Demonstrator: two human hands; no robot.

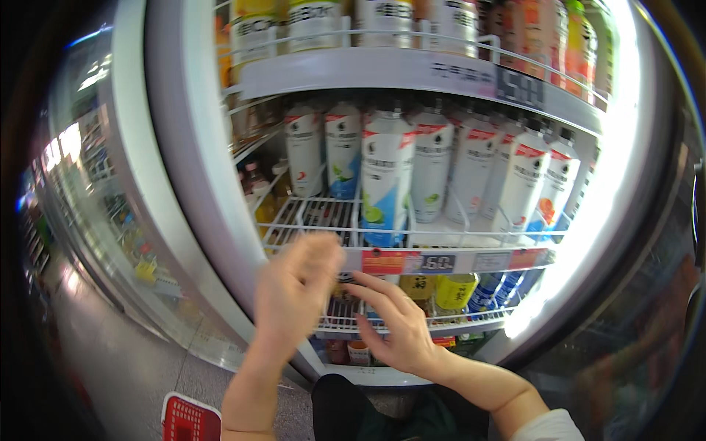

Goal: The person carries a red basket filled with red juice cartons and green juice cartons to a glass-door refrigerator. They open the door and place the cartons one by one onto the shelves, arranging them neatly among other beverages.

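My left hand [300, 292] is raised before the left side of the middle shelf. It is motion-blurred with its fingers curled, and whether anything is in it cannot be made out. Lower and to the right, my right hand [394, 328] holds nothing, its fingers apart in front of the lower shelf. Behind the hands, a white-and-blue bottle with a lime picture [386, 182] stands at the front of the wire shelf [325, 212]. Several similar white bottles [430, 165] stand to its right, and a white bottle with a blue base [343, 154] is farther back.
Bottles with white labels [314, 25] line the upper shelf. Wire guards and a price strip [463, 261] edge the middle shelf. Below it stand yellow-labelled bottles [456, 292]. The fridge's left door frame [204, 182] flanks the opening. A red basket [190, 419] is on the floor.
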